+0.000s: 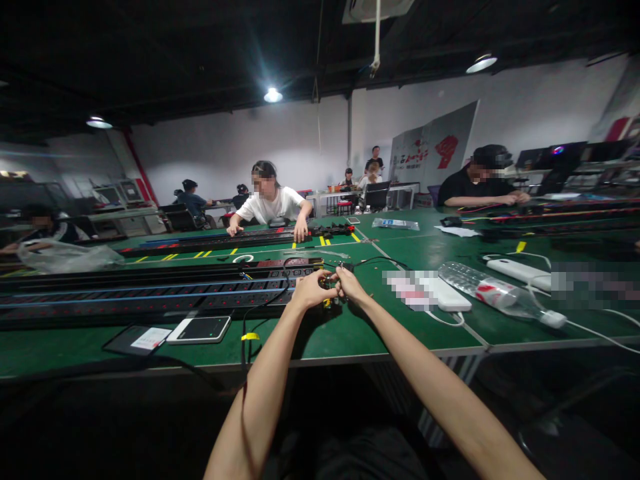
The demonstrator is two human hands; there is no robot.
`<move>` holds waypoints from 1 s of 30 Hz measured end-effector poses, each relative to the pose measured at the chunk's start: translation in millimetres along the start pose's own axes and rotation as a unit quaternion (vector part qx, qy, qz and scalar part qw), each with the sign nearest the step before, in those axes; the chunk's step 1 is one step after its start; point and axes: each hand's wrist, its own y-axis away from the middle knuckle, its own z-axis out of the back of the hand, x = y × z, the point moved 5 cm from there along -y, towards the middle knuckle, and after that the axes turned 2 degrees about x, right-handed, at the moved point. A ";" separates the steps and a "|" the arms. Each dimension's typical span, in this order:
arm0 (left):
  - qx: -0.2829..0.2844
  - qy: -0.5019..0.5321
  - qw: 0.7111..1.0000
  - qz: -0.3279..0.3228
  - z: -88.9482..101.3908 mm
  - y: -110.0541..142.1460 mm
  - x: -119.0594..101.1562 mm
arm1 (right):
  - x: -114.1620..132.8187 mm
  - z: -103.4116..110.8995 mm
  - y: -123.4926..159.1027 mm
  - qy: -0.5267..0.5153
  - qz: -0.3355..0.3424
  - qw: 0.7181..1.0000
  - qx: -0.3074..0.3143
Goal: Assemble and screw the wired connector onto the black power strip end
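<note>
Left hand (311, 291) and right hand (353, 285) together at 12 o'clock, fingertips (341, 273) almost meeting, both closed on a small black-and-yellow wired connector (328, 295) just above the green workbench (380, 327); its exact form too small to tell. A thin black cable (265, 310) with a yellow tag (250, 337) hanging beside the left forearm (260, 393). At 10 o'clock, just beyond the hands, long black multi-socket power strips (150, 293) side by side. Near 9 o'clock, a white-edged tablet (199, 329) flat on the bench. At 2 o'clock, a white power strip (517, 273) beside a clear plastic water bottle (500, 293) on its side. Farther off at 11 o'clock, a co-worker in a white T-shirt (273, 205), both hands on another black power strip (220, 240). At 2 o'clock, a second co-worker in black (475, 188), hands together at the far bench edge.
</note>
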 end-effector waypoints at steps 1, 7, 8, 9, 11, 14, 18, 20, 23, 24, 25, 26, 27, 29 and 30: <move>0.006 0.004 1.000 -0.002 -0.4 -0.4 -0.1 | 0.3 -0.4 -0.6 -0.014 -0.006 1.000 0.003; 0.039 0.010 0.999 -0.001 -4.0 -4.4 6.7 | 2.9 0.5 2.1 -0.065 -0.028 0.997 -0.009; 0.042 0.010 0.999 -0.001 -4.0 -5.2 8.2 | 2.5 0.4 3.0 -0.056 -0.034 0.998 -0.005; 0.045 0.013 0.999 -0.001 -3.8 -6.2 9.6 | 1.9 -0.3 3.9 -0.043 -0.040 0.998 0.003; 0.042 0.024 0.999 0.001 -2.5 -9.0 12.5 | 0.9 -2.7 5.4 -0.022 -0.048 0.998 0.023; 0.028 0.015 1.000 0.000 -0.6 -15.4 15.5 | 0.5 -5.6 5.8 -0.020 -0.046 0.998 0.026; 0.017 -0.036 0.999 -0.018 0.6 -23.9 15.8 | 1.0 -4.5 5.3 -0.033 -0.049 0.998 0.003; 0.014 -0.049 0.998 -0.024 2.6 -26.2 15.8 | 1.1 -2.5 5.6 -0.035 -0.059 0.998 -0.005; 0.006 -0.059 0.997 -0.039 8.5 -26.8 15.1 | 2.8 -2.1 6.6 -0.057 -0.063 0.996 0.002; 0.003 -0.062 0.997 -0.043 10.6 -26.5 14.9 | 3.8 -3.0 7.0 -0.071 -0.057 0.996 0.009; 0.001 -0.064 0.997 -0.043 12.4 -26.1 14.9 | 4.9 -4.0 7.4 -0.084 -0.051 0.995 0.016; 0.000 -0.065 0.997 -0.041 13.7 -25.7 14.9 | 5.7 -5.2 7.9 -0.095 -0.046 0.994 0.023; 0.001 -0.066 0.997 -0.039 14.5 -25.1 14.7 | 6.3 -6.4 8.4 -0.103 -0.043 0.993 0.030; -0.001 -0.067 0.997 -0.034 14.5 -23.9 14.5 | 7.2 -8.2 9.2 -0.112 -0.041 0.992 0.037; -0.004 -0.066 0.997 -0.031 14.0 -23.2 14.7 | 7.8 -8.4 9.5 -0.116 -0.040 0.992 0.036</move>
